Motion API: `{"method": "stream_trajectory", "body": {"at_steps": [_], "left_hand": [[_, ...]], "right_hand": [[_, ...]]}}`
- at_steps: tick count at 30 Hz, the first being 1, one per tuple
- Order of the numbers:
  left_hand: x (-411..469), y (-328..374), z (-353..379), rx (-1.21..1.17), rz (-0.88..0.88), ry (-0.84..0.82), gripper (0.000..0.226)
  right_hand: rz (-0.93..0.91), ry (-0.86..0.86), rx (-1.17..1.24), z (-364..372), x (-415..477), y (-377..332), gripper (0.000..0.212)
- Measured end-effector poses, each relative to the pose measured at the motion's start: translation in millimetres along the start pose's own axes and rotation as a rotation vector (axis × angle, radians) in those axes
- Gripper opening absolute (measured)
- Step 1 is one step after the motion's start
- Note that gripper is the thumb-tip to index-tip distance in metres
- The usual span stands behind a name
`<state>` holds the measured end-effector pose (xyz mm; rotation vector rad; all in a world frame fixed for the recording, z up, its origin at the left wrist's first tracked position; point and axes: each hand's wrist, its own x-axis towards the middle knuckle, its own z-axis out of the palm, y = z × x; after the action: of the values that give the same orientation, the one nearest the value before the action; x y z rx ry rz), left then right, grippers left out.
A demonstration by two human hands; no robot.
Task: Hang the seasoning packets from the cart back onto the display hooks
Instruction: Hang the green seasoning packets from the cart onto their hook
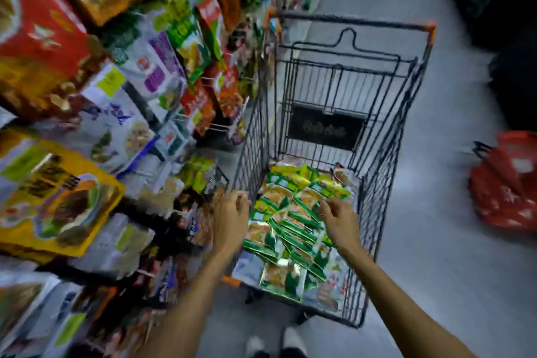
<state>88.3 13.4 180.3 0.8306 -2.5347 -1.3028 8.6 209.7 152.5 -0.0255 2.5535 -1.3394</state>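
Two bare hands reach forward toward a black wire shopping cart [377, 197] in a shop aisle. Left hand [232, 213]: poised at the cart's left wall, fingers loosely curled, grasping nothing. Right hand [338, 219]: above the heap inside the cart, fingers bent downward and relaxed, likewise empty; motion blur hides whether its fingertips touch a packet. Seasoning packets [290, 227]: many green-and-yellow sachets lie jumbled on the cart's bottom, filling most of it. Display rack [162, 73]: on the person's left, just beside the cart, rows of hanging bags in red, green, purple and yellow, too blurred to read. Red bag [508, 183]: on the grey floor, well apart from the cart on its right. Pale shoes [293, 338] show at the bottom edge, near the cart's closest end.
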Motion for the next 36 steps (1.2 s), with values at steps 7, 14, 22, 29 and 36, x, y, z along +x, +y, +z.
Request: {"method": "stream_trajectory", "body": {"at_steps": [7,14,22,29,36], "left_hand": [[19,-72,97,0.137,-0.124,-0.257,0.027],[57,-130,153,0.268,-0.126,-0.347,0.029],[95,-164,174,0.380,-0.187,-0.269,0.034],[93,-172,182,0.608,-0.149,-0.133,0.042],[91,-167,168,0.259,-0.231,-0.063,0.058]], "right_hand": [[0.314,0.023,-0.125,39,6,108,0.032],[0.457,0.032,-0.102,92,36,165,0.030],[0.528,0.133,-0.021,119,87,190,0.032],[0.665,0.240,0.121,130,108,189,0.026],[0.805,0.114,0.090,112,63,186,0.024]]}}
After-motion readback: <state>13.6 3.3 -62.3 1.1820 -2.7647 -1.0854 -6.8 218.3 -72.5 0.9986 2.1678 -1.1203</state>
